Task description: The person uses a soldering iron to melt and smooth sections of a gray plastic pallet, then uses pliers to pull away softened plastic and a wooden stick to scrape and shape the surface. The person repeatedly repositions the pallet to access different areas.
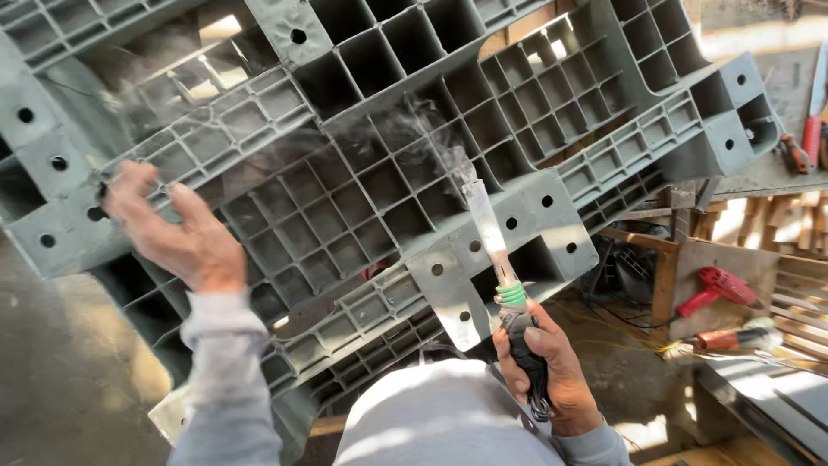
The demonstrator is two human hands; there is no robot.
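A large grey plastic pallet (362, 112) with a grid of square cells fills most of the head view, tilted in front of me. My left hand (172, 226) rests on its left part, fingers curled over a rib by a hole. My right hand (545, 367) grips the dark handle of a hot welding tool (490, 229) with a green band. Its flat metal blade points up at the pallet's grid, and smoke (423, 121) rises from the tip.
A red power tool (718, 289) lies on a wooden bench at right, with another red-handled tool (733, 338) below it. Screwdrivers and a red-handled blade (811, 129) sit at the upper right. Concrete floor (60, 371) shows at lower left.
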